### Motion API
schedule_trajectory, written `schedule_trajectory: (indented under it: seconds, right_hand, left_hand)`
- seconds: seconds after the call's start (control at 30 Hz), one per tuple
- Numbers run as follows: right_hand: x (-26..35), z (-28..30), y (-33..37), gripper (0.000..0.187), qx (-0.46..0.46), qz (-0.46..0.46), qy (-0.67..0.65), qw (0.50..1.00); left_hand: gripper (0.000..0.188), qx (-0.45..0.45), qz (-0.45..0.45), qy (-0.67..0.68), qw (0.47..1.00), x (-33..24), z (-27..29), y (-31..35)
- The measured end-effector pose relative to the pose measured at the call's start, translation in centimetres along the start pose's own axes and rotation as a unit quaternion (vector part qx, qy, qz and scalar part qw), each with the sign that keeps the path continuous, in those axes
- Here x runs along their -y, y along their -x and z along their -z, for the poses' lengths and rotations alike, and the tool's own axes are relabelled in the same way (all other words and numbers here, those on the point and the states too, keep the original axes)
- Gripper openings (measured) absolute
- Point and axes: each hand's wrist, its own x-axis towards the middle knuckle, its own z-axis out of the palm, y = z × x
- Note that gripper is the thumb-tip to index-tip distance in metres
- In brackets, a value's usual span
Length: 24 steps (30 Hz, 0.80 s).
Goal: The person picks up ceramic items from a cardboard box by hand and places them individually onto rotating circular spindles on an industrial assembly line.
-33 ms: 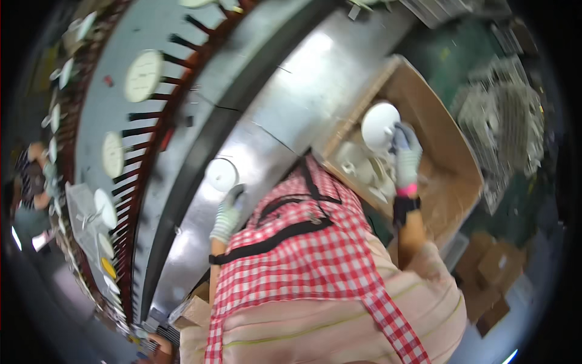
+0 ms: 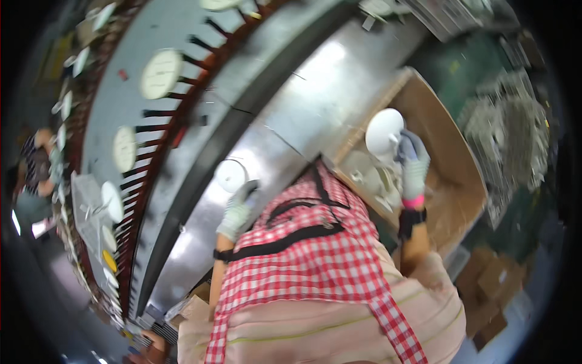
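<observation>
My right hand [image 2: 414, 167], in a light glove with bluish fingertips, grips a round white disc [image 2: 384, 131] by the short stem on its back. It is over the open cardboard box [image 2: 451, 209], where several off-white plastic parts [image 2: 364, 170] lie. On the metal table to the left is another white disc [image 2: 231, 176] with a small centre hub. Beside its lower right edge, my gloved left hand [image 2: 238, 209] has its fingers stretched out. Blur hides whether those fingertips touch the disc.
Left of the metal table [image 2: 321, 76] runs a line with dark bristle-like pegs [image 2: 159, 113] and several pale discs [image 2: 161, 74]. Stacked grey trays [image 2: 509, 130] stand beyond the box; brown cartons [image 2: 494, 279] are at lower right. Another person [image 2: 37, 161] is at far left.
The whole view has shifted slightly, so the table, box and line sit further right in the picture. Both hands keep nearly the same places beside their discs.
</observation>
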Motion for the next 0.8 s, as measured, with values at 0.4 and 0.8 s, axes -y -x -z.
schedule_trajectory:
  seconds: [0.4,0.8]
  right_hand:
    - [13.6,-16.4,10.9,0.044,0.399,0.414,0.158,0.803]
    - [19.5,-33.4,0.6,0.031,0.143,0.645,0.111,0.743]
  left_hand:
    - [0.066,0.179,-0.197,0.355,0.896,-8.6,7.0,3.1]
    - [0.063,-0.149,-0.343,0.273,0.886,-11.1,15.6,0.2]
